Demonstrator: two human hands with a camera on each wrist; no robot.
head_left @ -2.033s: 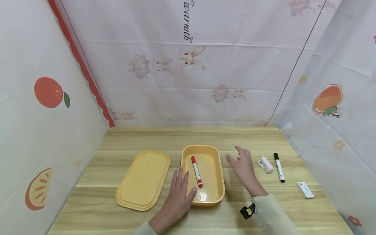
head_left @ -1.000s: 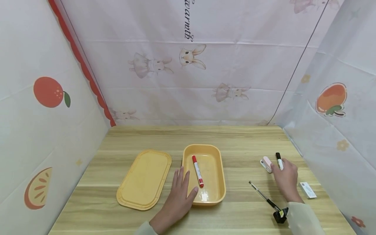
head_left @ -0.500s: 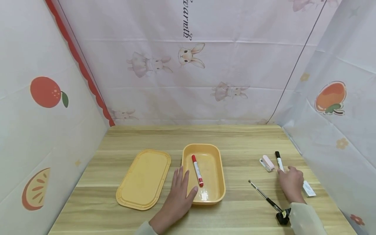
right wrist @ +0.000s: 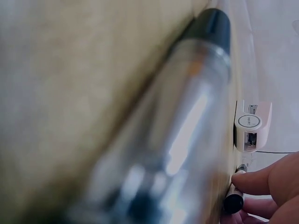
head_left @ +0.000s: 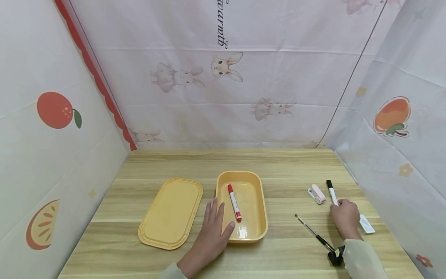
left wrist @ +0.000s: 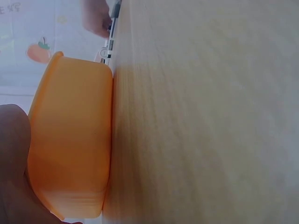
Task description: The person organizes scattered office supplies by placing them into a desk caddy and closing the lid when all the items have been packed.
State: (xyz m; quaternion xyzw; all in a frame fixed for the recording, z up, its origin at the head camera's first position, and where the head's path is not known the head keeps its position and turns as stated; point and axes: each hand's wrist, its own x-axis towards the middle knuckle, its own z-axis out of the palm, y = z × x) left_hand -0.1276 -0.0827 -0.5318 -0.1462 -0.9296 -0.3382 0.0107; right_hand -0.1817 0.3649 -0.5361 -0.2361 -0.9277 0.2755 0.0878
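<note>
My left hand [head_left: 211, 232] rests with straight fingers over the left rim of a yellow plastic box [head_left: 263, 209]. Inside that box lies a red-capped marker [head_left: 234, 202]. In the left wrist view, the box's side wall [left wrist: 74, 130] shows, with part of the hand at its rim. At the right of the table, my right hand [head_left: 345, 217] pinches a black-capped marker [head_left: 333, 195] near its lower end. The right wrist view shows the thumb and fingers about the black marker [right wrist: 233, 202], which lies along the tabletop.
A pink stapler [head_left: 317, 193] stands left of the black marker. A small white box [head_left: 366, 224] is partly behind my right hand. A pen [head_left: 315, 233] lies left of my right wrist, large and blurred in the right wrist view. The yellow lid [head_left: 170, 213] lies flat at left.
My right hand has moved from beside the yellow box to the black marker, now at its lower end, uncovering the pen. My left hand has stayed on the box rim.
</note>
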